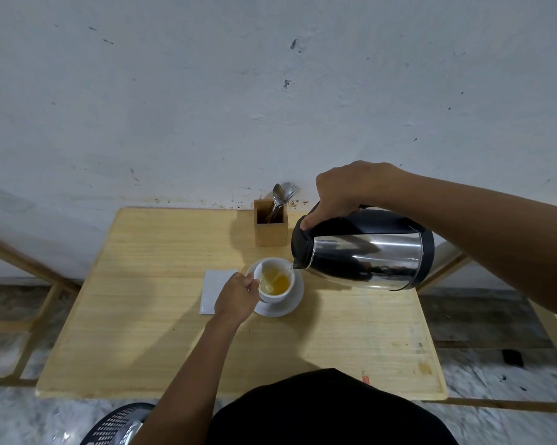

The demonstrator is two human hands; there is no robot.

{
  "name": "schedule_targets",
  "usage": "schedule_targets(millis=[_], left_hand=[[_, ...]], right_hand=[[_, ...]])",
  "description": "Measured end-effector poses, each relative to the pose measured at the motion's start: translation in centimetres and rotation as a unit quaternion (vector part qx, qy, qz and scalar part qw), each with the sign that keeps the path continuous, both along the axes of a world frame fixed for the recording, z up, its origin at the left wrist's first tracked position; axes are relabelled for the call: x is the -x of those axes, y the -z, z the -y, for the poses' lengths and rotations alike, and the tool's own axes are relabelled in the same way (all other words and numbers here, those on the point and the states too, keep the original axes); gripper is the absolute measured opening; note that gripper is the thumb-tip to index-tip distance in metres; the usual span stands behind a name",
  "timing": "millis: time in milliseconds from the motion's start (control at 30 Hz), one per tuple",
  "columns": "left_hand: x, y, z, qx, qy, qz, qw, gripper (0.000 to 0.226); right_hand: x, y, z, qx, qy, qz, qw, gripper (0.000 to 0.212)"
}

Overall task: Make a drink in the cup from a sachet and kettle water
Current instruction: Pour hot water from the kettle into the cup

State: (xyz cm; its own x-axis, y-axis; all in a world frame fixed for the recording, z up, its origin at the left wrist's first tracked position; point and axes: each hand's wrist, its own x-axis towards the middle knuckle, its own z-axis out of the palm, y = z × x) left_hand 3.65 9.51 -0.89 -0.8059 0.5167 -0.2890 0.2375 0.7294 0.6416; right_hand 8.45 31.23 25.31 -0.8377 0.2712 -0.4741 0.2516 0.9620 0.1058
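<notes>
Kettle (363, 248) and utensil box (270, 224) block the cup's (275, 281) far side.

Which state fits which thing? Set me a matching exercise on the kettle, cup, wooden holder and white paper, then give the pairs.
Things:
1. kettle
2. cup
3. wooden holder
4. white paper

States:
A. lies flat on the table, left of the saucer
B. tipped on its side, held in the right hand
C. holds yellow liquid, steadied by the left hand
D. stands by the wall with spoons in it

Pairs: 1-B, 2-C, 3-D, 4-A
</notes>
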Motion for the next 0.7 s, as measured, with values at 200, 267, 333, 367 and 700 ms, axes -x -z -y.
schedule_targets(millis=[200, 267, 333, 367, 700], left_hand=[[-0.01, -0.02, -0.04, -0.004, 0.003, 0.001, 1.000, 0.036], [-0.05, -0.07, -0.07, -0.004, 0.001, 0.002, 1.000, 0.036], [-0.02, 0.02, -0.07, -0.003, 0.000, 0.005, 1.000, 0.037], [0.02, 0.11, -0.05, -0.004, 0.000, 0.006, 1.000, 0.037], [0.01, 0.04, -0.04, -0.004, 0.007, -0.002, 1.000, 0.035]], right_hand=[[0.18, 0.01, 0.12, 0.008, 0.007, 0.008, 1.000, 0.063], [0.27, 0.11, 0.12, 0.010, 0.007, 0.010, 1.000, 0.064], [0.37, 0.23, 0.06, 0.009, 0.007, 0.015, 1.000, 0.065], [0.38, 0.24, 0.05, 0.007, 0.007, 0.017, 1.000, 0.065], [0.34, 0.04, 0.07, 0.004, 0.010, 0.017, 1.000, 0.064]])
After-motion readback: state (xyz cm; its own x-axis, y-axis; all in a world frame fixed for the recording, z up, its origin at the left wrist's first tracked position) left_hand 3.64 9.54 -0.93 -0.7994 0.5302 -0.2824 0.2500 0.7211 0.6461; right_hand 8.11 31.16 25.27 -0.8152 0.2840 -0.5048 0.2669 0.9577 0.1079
